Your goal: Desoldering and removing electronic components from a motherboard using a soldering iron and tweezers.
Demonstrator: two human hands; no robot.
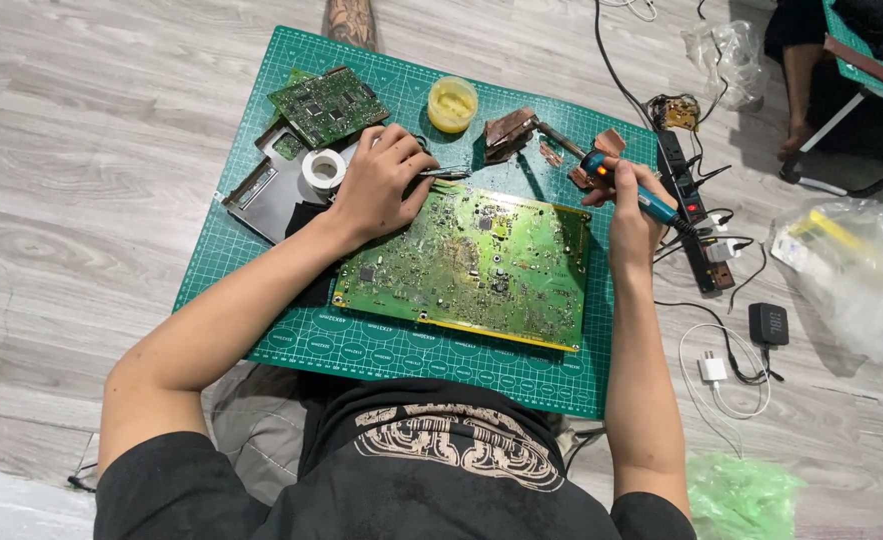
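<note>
A large green circuit board (471, 265) lies on a green cutting mat (361, 345) on the floor. My left hand (376, 185) rests on the board's upper left corner and grips metal tweezers (441, 173), tips pointing right. My right hand (629, 210) holds a blue soldering iron (621, 180) above the board's upper right corner. The iron's tip points up-left toward brown metal pieces (509, 132).
A smaller green board (326, 105), a grey metal plate (266, 190), a white tape roll (322, 168) and a yellow jar (452, 103) sit on the mat's far side. A power strip (696, 215), cables, a black adapter (767, 325) and plastic bags (846, 265) lie to the right.
</note>
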